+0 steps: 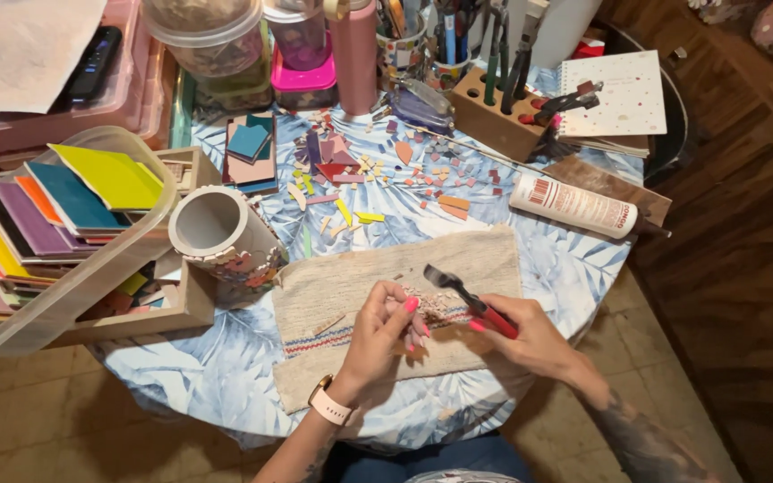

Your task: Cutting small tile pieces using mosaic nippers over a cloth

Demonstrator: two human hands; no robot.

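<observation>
Beyond the white glue tube (574, 205), the right hand (530, 335) grips red-handled nippers (469, 299); the left hand (385, 324) pinches a tile piece (415, 340).

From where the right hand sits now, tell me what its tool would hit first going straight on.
The right hand aims its red-handled nippers up-left. First in that line, probably, is the mosaic-covered pot lying on its side; depth is hard to judge, and only beige cloth lies between.

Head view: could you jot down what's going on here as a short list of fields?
Left hand: pinches a small pink piece over the cloth
Right hand: grips red-handled nippers
Cloth: beige, spread on the table
Table: round, blue leaf-print cover
Cylinder: lying left of cloth, partly tiled
Scattered tile chips: beyond the cloth
</observation>
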